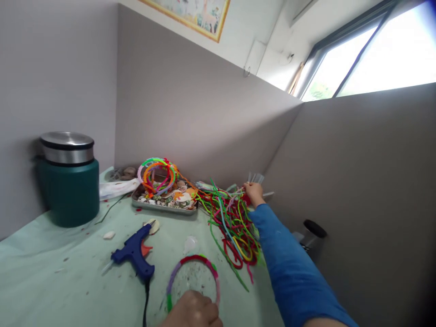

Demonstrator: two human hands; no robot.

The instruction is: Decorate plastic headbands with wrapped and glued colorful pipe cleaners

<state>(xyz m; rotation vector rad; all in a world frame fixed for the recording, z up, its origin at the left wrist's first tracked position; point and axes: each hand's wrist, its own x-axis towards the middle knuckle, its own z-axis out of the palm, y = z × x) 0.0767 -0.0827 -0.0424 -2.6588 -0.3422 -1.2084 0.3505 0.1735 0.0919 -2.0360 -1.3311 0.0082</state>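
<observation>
My right hand point(254, 191), in a blue sleeve, reaches far across the table to the back of a heap of coloured pipe cleaners point(231, 218); its fingers are closed on strands there. At the bottom edge, my left hand point(192, 311) rests closed by the near side of a headband point(194, 277) wrapped in purple, red, green and pink pipe cleaner, which lies flat on the pale green tablecloth point(68, 272). Whether this hand grips the headband is hidden.
A blue glue gun point(134, 253) lies left of the headband, its cord running toward me. A metal tray point(163, 200) of shells holds more wrapped headbands point(157, 175). A green lidded pot point(70, 179) stands at the left. Grey partition walls enclose the table.
</observation>
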